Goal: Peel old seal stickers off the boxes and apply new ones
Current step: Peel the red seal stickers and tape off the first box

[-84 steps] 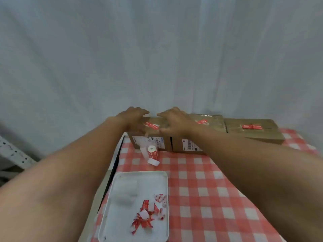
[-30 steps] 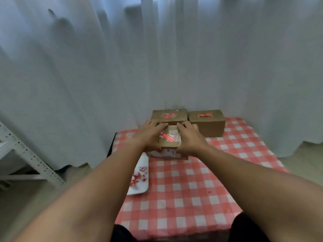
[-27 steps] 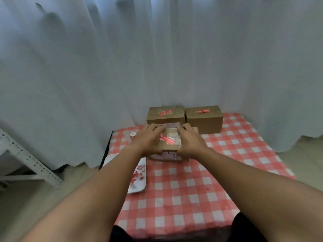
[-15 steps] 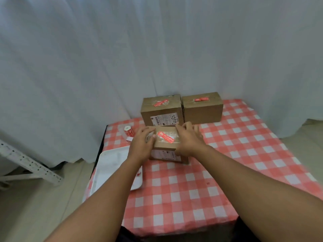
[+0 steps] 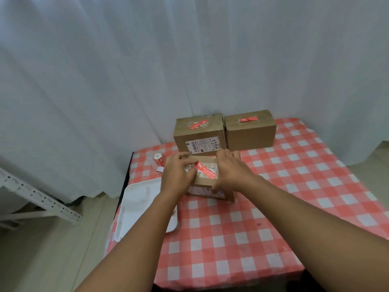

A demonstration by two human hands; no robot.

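- The red seal sticker [image 5: 205,170] lies on top of the small box [image 5: 207,182] just left of the frame's centre, over a strip of clear tape. Its long axis runs diagonally, from upper left down to lower right.
- We judge the sticker thin, limp and easily torn. The place to take hold is one short end, lifted with a fingernail, then pulled low and slowly along its length. The glossy tape beneath may let it come away cleanly.
- The box looks like light, stiff cardboard, so it may slide on the cloth unless held down.
- Our left hand [image 5: 177,175] grips the box's left side, fingers curled over the top edge beside the sticker's upper end. Our right hand [image 5: 228,171] clasps the right side, thumb near the sticker's lower end. Neither yet pinches the sticker.
- Behind, toward upper centre, two larger boxes [image 5: 200,133] [image 5: 250,131] stand side by side, each with a red seal.
- A sticker roll [image 5: 159,160] lies left of the hands. A white tray [image 5: 136,203] sits at the bench's [image 5: 273,197] left edge, partly under our left forearm.
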